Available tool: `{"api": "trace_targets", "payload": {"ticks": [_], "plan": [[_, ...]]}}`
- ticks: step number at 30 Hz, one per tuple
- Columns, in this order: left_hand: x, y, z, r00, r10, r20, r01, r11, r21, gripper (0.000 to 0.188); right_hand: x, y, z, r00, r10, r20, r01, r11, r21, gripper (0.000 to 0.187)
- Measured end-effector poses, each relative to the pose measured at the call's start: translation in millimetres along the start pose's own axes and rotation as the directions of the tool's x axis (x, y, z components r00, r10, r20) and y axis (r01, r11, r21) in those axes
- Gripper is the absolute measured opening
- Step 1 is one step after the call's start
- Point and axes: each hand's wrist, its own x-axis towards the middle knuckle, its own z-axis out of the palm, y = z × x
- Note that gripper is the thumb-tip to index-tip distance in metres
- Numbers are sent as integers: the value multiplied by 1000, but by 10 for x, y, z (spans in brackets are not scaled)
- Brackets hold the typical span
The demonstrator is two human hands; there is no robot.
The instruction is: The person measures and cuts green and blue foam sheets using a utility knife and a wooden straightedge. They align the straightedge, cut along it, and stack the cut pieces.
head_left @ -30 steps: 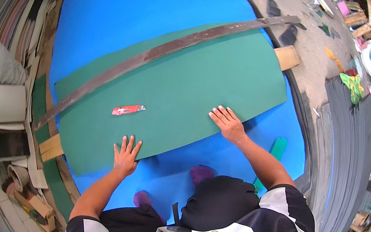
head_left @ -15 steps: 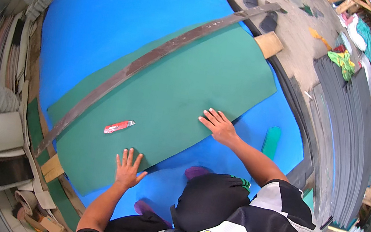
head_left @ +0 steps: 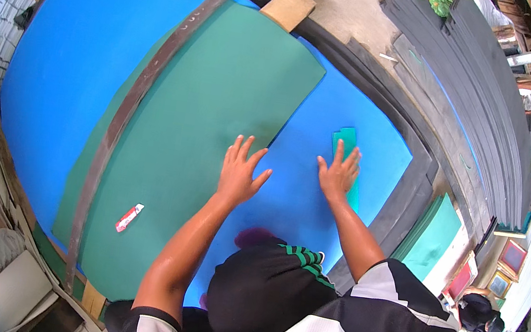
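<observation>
A large green sheet [head_left: 184, 112] lies over a blue sheet [head_left: 82, 63]. Across the green one runs a long, narrow dark bar [head_left: 134, 91], its far end reaching past the sheets. My left hand [head_left: 239, 172], fingers spread, is at the green sheet's right edge; whether it touches cannot be made out. Over the blue surface, my right hand [head_left: 340, 172] has its fingers apart beside a small teal-green strip [head_left: 347, 137] and partly covers it. Neither hand holds anything. A red and white utility knife [head_left: 129, 218] rests on the green sheet near its lower left.
Wooden blocks [head_left: 288, 8] [head_left: 93, 300] sit near the bar's two ends. Stacked dark grey sheets [head_left: 476, 87] stand at the right, with green sheets [head_left: 430, 235] below them. Another person [head_left: 478, 315] is at the lower right. Pale sheets [head_left: 17, 287] lean at the lower left.
The view has turned to the right. My left hand has moved up along the green sheet's edge, and my right hand has gone from the green sheet to beside the teal strip.
</observation>
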Motion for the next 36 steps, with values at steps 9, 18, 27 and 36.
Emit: {"api": "trace_targets", "payload": {"ticks": [9,18,27,36], "plan": [[920,84,358,972,-200,120,233,831,-506,55,182,-189,34,975,-196,-105,204,977,68,70],[1243,-427,-491,853,-456,253,477,486,-732,52,525,-1403,-307,711,-678,-188,701,660,271,80],[-352,-1567,-1643,674,-735,73,340,221,-914,34,573,-2912,-312,583,-778,-236,808,523,273,86],[-2378,-1783,-2439,575,-810,114,455,201,-867,36,-431,-4586,-415,524,-851,-13,693,418,587,97]]}}
